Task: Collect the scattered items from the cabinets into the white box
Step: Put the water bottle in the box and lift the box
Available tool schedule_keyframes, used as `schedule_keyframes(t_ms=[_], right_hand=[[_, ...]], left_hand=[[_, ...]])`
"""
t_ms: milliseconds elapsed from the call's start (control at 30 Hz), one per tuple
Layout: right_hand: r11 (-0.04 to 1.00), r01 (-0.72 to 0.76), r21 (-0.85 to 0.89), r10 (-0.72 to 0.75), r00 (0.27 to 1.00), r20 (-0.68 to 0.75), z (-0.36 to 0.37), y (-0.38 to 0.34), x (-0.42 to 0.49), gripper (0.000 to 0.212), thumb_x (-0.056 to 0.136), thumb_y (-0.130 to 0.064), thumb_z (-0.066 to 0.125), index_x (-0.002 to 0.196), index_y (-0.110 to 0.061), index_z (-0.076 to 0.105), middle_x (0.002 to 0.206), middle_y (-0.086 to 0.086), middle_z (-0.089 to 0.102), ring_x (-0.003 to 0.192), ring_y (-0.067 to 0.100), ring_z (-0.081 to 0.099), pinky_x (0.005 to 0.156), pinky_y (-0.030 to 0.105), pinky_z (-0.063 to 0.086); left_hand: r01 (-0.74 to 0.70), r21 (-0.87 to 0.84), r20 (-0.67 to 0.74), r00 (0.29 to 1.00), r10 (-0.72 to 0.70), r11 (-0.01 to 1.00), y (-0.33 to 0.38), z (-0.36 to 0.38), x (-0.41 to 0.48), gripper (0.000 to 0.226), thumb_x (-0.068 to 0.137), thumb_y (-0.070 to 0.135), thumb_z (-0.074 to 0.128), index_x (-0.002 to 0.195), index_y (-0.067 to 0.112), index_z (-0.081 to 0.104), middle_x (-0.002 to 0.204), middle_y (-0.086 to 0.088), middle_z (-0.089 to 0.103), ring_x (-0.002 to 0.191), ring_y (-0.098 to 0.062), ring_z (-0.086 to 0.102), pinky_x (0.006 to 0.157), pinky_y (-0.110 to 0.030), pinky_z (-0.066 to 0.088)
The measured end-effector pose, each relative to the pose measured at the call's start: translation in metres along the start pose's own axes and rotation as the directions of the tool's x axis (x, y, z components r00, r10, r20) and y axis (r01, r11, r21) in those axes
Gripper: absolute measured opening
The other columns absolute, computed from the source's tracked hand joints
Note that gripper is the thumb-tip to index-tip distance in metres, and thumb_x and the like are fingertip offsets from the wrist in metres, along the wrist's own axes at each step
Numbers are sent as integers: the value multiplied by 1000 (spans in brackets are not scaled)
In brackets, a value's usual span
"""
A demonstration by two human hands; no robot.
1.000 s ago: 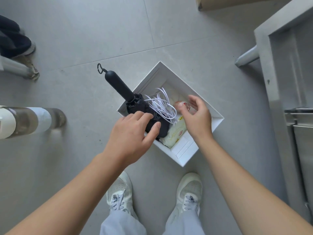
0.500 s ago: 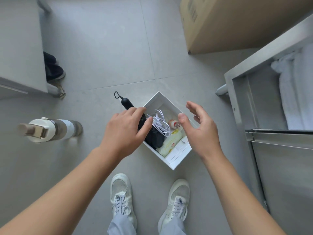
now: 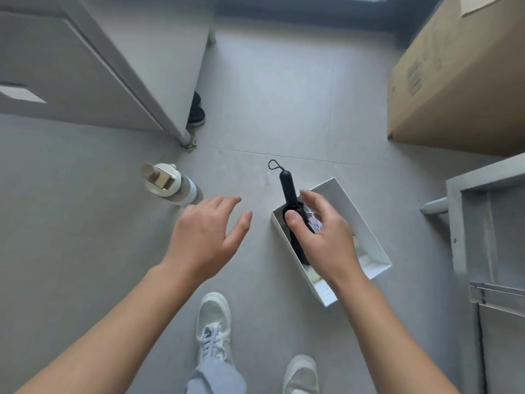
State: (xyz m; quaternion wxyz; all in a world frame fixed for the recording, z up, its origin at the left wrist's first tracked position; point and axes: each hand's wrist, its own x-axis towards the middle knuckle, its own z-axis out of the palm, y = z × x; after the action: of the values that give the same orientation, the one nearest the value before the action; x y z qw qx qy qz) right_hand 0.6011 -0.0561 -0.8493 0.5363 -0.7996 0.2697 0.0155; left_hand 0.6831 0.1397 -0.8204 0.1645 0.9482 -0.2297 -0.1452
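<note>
The white box (image 3: pixel 345 204) sits on the floor (image 3: pixel 270 95) near the right cabinet (image 3: pixel 483 228) and holds a black umbrella (image 3: pixel 287 186), whose handle sticks out over the far corner, with a white cable (image 3: pixel 316 223) beside it. The right hand (image 3: pixel 324 237) hovers over the box, fingers loosely spread, gripping nothing. The left hand (image 3: pixel 207 237) hangs open above the floor, near a bottle (image 3: pixel 170 186) to its left. A carton (image 3: pixel 454 81) stands far right
</note>
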Motion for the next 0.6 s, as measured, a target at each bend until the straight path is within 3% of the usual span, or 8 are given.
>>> schedule_keyframes(t_ms=[100,233,367,467,600], right_hand=[[999,52,-9,-51,997,58,22,11,-3,67,82,-63,60,142,-34,54,137,-23,58,127,-4,52,105,22,41],[994,91,-62,-86,993,79,39,34,-3,64,84,-59,63,142,-33,55,137,-20,60,125,-5,53,104,22,42],[975,173,-142,-159,982,105,55,50,18,54,91,-43,70,141,-28,56,134,-18,62,125,-5,52,106,18,40],[909,317,-272,-278,945,174,65,38,61,57,91,-45,68,143,-27,54,138,-16,60,129,-3,50,102,8,34],[762,493,-420,-449,869,206,68,-5,115,59,93,-53,62,145,-27,50,143,-12,58,133,6,50,107,30,43]], left_hand=[[45,-8,-29,999,-45,999,-21,17,-27,57,95,56,27,123,20,61,119,5,67,109,-19,61,86,-37,45],[61,-15,-28,998,-62,998,-39,42,-41,56,95,56,27,124,21,60,118,7,65,107,-18,61,85,-38,45],[2,-5,-117,993,-2,1000,-58,61,-28,54,96,54,30,120,19,63,114,7,67,104,-17,62,82,-35,45],[-71,37,-195,978,77,997,-72,61,3,50,97,53,32,116,20,65,109,7,68,99,-18,63,80,-36,47],[-138,162,-266,947,178,977,-86,34,61,56,96,56,27,119,20,64,114,7,67,99,-20,64,84,-39,47]])
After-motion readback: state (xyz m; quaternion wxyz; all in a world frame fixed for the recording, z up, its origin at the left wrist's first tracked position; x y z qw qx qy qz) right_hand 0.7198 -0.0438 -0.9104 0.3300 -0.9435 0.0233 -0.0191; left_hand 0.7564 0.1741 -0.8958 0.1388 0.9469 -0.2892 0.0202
